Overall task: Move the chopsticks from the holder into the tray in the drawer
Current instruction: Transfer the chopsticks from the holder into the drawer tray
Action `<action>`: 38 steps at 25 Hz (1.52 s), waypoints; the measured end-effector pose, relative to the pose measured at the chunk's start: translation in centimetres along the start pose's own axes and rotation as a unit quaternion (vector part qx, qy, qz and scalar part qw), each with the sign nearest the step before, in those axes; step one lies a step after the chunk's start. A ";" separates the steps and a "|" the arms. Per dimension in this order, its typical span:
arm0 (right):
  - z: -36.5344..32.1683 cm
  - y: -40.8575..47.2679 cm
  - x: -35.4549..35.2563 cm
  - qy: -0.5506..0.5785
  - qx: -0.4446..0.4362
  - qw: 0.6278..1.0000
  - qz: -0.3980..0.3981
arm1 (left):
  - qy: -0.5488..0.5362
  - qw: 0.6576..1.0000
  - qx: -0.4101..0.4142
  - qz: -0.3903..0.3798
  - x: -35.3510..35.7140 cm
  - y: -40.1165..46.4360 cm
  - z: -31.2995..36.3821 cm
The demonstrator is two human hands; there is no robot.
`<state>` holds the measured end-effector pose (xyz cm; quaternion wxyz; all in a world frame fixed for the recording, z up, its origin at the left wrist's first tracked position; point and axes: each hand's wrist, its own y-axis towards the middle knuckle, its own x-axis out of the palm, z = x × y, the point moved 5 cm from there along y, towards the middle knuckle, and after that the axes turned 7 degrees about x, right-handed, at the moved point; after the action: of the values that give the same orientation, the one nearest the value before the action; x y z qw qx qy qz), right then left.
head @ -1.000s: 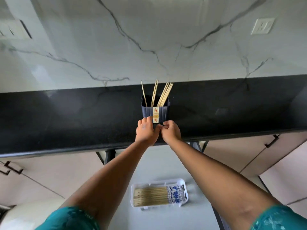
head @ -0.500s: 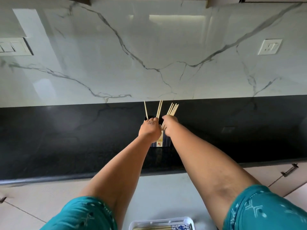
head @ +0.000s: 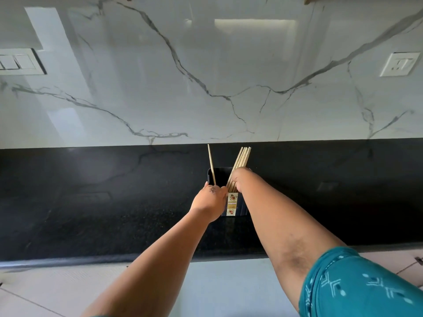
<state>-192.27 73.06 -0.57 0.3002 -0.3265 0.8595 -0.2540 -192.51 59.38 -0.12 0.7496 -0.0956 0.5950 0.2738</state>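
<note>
A dark blue chopstick holder [head: 240, 205] with a flowered label stands on the black countertop [head: 114, 213]. My right hand [head: 240, 178] reaches over its rim and is closed around a bundle of several wooden chopsticks [head: 242, 157], which lean to the right. One lone chopstick [head: 211, 163] stands at the holder's left side. My left hand [head: 209, 201] grips the holder's front left edge. The tray and the drawer are out of view.
A white marble backsplash [head: 206, 76] rises behind the counter, with a switch plate [head: 18, 61] at the left and a socket [head: 399, 64] at the right. Pale cabinet fronts [head: 57, 291] lie below the counter edge.
The camera has tilted up, so the tray in the drawer has left the view. My right hand rose from the holder's front to gather the chopsticks; two middle sticks joined the bundle.
</note>
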 end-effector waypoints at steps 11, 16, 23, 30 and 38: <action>-1.8 -2.1 -3.6 -0.074 -0.136 0.975 0.159 | -0.139 0.968 -0.072 0.195 -3.3 0.3 1.7; -2.4 -10.1 -10.7 0.108 -0.250 0.947 0.173 | -0.182 0.961 -0.071 0.196 -5.1 -1.5 5.4; 11.6 -14.6 -11.2 0.223 -0.164 0.960 0.034 | -0.275 0.955 -0.037 0.102 1.8 -10.1 11.6; 25.7 -14.7 -2.2 -0.057 -0.113 0.991 -0.034 | -0.436 0.857 -0.218 -0.165 12.3 -21.5 12.4; 36.4 -13.7 -1.6 -0.493 -0.215 0.839 -0.077 | -0.214 0.920 -0.308 -0.110 14.9 -32.3 4.0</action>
<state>-160.93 56.43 -16.52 0.5860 -0.5304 0.6027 0.1096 -170.06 38.79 -18.96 0.8181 -0.3259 0.2919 0.3733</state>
